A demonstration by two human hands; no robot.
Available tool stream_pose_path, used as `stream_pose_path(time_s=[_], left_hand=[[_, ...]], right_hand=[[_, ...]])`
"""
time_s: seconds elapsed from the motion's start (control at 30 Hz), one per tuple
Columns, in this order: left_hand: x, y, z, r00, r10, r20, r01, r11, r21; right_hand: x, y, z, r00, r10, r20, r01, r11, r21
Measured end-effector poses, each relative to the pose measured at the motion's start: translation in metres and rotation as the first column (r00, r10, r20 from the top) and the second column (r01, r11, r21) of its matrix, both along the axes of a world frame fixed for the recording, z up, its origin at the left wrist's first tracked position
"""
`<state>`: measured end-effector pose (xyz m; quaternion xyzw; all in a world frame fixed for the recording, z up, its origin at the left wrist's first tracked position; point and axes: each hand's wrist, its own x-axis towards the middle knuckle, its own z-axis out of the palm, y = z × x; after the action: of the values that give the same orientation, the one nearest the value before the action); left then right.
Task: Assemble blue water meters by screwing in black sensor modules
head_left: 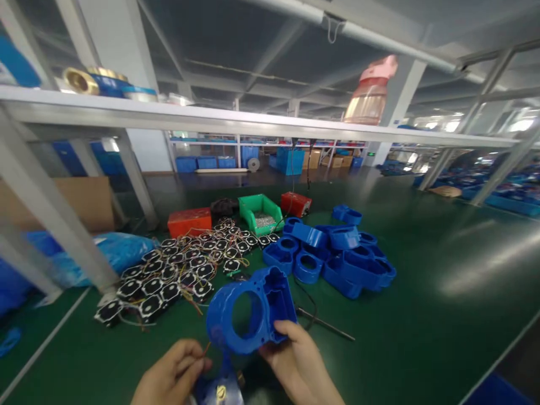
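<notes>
In the head view, my right hand [297,357] grips a blue plastic housing [215,323] at its lower right, with the thumb over the rim of the box-shaped section. The housing is tilted up, showing a large round opening beside that hollow section. My left hand [179,371] is closed in a pinch just left of the housing, and a thin orange-brown wire [207,349] sticks up from its fingertips. Below the housing, a dark blue piece with a yellow mark [219,391] is partly cut off by the frame edge; what it is I cannot tell.
Several black-and-white round parts with wires [169,273] spread over the green tabletop [422,320] at left. Blue housings [358,270] are piled at right. Behind stand a green bin [261,216] and red boxes [189,222]. A metal rod [329,325] lies near my right hand. A shelf [253,121] crosses above.
</notes>
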<state>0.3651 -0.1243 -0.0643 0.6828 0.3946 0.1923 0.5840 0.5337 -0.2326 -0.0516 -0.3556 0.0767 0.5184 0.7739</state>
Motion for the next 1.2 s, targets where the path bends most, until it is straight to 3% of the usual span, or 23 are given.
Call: stream_pose_path(time_s=[0.2, 0.37, 0.47, 0.67, 0.87, 1.07, 1.2], left_hand=[[-0.002, -0.001, 0.015, 1.000, -0.023, -0.004, 0.023, 1.000, 0.010], [-0.005, -0.006, 0.018, 0.999, 0.013, 0.053, -0.010, 0.999, -0.051], [-0.006, -0.007, 0.020, 0.998, 0.051, 0.043, -0.051, 0.999, -0.020], [-0.007, -0.005, 0.017, 0.997, 0.069, -0.027, -0.066, 0.994, 0.092], [-0.009, -0.001, 0.012, 0.998, 0.065, 0.010, -0.066, 0.988, 0.141], [-0.006, -0.001, 0.016, 0.995, 0.092, 0.047, -0.095, 0.993, 0.074], [-0.003, 0.003, 0.015, 0.992, 0.111, 0.066, -0.109, 0.993, -0.045]], right_hand=[[-0.016, 0.002, -0.004, 0.993, 0.056, -0.107, -0.055, 0.998, 0.009], [-0.026, 0.000, -0.015, 0.991, 0.131, 0.029, -0.132, 0.991, 0.031], [-0.032, 0.000, -0.021, 0.977, 0.198, 0.074, -0.201, 0.979, 0.037], [-0.040, 0.000, -0.026, 0.955, 0.283, 0.089, -0.286, 0.958, 0.025], [-0.044, -0.001, -0.021, 0.946, 0.308, 0.103, -0.310, 0.951, 0.008], [-0.050, -0.001, -0.021, 0.923, 0.356, 0.147, -0.353, 0.934, -0.051], [-0.056, -0.001, -0.022, 0.896, 0.399, 0.194, -0.393, 0.917, -0.068]])
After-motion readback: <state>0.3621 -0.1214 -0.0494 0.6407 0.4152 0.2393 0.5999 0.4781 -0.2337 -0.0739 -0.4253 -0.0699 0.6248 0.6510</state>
